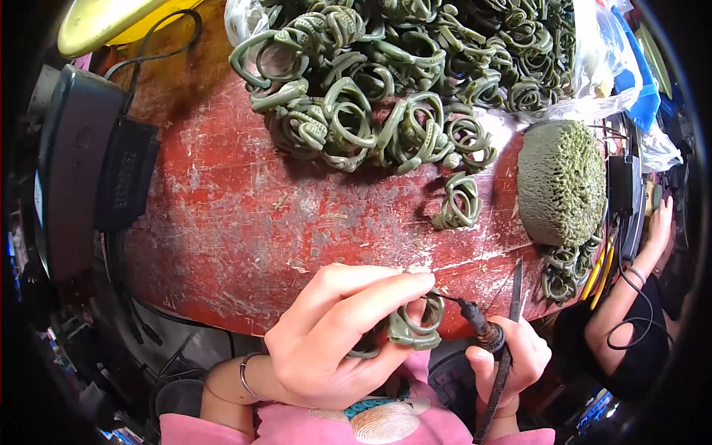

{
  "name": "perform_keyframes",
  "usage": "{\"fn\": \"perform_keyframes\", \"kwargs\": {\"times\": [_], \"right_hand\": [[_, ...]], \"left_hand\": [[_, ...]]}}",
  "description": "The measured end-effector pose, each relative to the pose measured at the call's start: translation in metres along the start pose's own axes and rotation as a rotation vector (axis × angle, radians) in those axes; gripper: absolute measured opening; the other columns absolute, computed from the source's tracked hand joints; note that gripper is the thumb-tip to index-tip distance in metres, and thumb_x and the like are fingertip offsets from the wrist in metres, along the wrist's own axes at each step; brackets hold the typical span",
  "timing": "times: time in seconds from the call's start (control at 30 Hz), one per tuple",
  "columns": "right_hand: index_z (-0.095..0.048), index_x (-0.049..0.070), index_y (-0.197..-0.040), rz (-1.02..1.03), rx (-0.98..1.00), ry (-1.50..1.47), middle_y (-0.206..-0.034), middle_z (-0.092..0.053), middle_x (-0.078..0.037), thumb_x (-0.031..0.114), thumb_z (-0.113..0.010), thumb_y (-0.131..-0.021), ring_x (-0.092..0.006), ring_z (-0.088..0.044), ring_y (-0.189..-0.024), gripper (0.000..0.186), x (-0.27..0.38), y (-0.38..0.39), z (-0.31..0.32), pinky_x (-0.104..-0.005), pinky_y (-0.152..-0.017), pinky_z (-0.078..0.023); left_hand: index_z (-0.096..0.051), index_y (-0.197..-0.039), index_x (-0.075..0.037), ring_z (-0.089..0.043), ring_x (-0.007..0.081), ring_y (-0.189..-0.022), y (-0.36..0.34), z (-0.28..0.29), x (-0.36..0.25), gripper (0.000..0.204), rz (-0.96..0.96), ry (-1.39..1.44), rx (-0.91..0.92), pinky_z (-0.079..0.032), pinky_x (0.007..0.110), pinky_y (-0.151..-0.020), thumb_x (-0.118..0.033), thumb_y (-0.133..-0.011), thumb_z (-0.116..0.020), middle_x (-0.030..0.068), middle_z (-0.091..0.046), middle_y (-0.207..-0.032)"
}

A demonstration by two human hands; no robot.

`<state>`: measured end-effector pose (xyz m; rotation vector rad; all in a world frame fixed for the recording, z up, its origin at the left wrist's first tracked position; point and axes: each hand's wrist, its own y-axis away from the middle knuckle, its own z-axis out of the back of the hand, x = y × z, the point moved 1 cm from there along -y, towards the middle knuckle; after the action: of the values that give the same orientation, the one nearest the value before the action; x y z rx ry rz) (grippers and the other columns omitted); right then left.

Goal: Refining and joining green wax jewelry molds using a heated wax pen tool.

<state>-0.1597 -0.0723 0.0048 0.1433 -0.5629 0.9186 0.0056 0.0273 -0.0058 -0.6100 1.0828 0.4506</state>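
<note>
Currently pinching a green ring piece (415, 340) in left hand (322, 326), by near edge of red table (245, 245); gripping pen-like tool (483, 330) and dark strip (516, 289) in right hand (525, 350), tool tip-first beside ring piece. Seemingly working mid-piece; not telling finished from untouched among heaped rings (348, 122).

Left grip (326, 330) holds green rings (415, 340); right grip (521, 356) holds a thin-tipped tool (486, 332).

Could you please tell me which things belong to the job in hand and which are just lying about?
Likely job things:
green ring piece in left grip
pen-like tool and slim dark tool in right grip
heaped green ring pieces

Likely lying about:
blue plastic item
yellow-handled tool
</note>
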Motion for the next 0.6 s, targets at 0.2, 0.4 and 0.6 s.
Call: {"fn": "perform_keyframes", "kwargs": {"times": [0.2, 0.4, 0.6], "right_hand": [[-0.057, 0.001, -0.072, 0.003, -0.018, -0.001, -0.049, -0.050, -0.002, 0.040, -0.072, -0.063, -0.0149, -0.048, -0.040, 0.042, 0.001, -0.001, -0.001, -0.0237, -0.038, -0.038], [-0.057, 0.000, -0.073, -0.011, -0.014, -0.021, -0.050, -0.051, -0.002, 0.040, -0.071, -0.063, -0.0147, -0.048, -0.041, 0.043, 0.001, -0.001, -0.001, -0.0236, -0.039, -0.039], [-0.058, -0.001, -0.073, -0.108, -0.023, -0.180, -0.052, -0.053, -0.004, 0.035, -0.069, -0.068, -0.0168, -0.052, -0.044, 0.038, -0.006, 0.010, -0.001, -0.0248, -0.042, -0.042]], "left_hand": [[-0.057, -0.090, -0.003, -0.056, 0.0165, -0.067, 0.000, 0.000, 0.001, 0.033, -0.004, -0.004, 0.003, -0.046, 0.025, -0.059, 0.003, -0.060, -0.070, 0.0100, -0.055, -0.081], [-0.056, -0.090, -0.003, -0.056, 0.0167, -0.067, 0.000, 0.001, 0.002, 0.032, -0.013, -0.002, 0.001, -0.046, 0.025, -0.059, 0.002, -0.062, -0.070, 0.0101, -0.055, -0.081], [-0.056, -0.090, -0.003, -0.056, 0.0165, -0.068, 0.000, 0.001, 0.002, 0.031, 0.006, 0.018, -0.012, -0.046, 0.025, -0.058, 0.001, -0.063, -0.070, 0.0104, -0.055, -0.082]]}}
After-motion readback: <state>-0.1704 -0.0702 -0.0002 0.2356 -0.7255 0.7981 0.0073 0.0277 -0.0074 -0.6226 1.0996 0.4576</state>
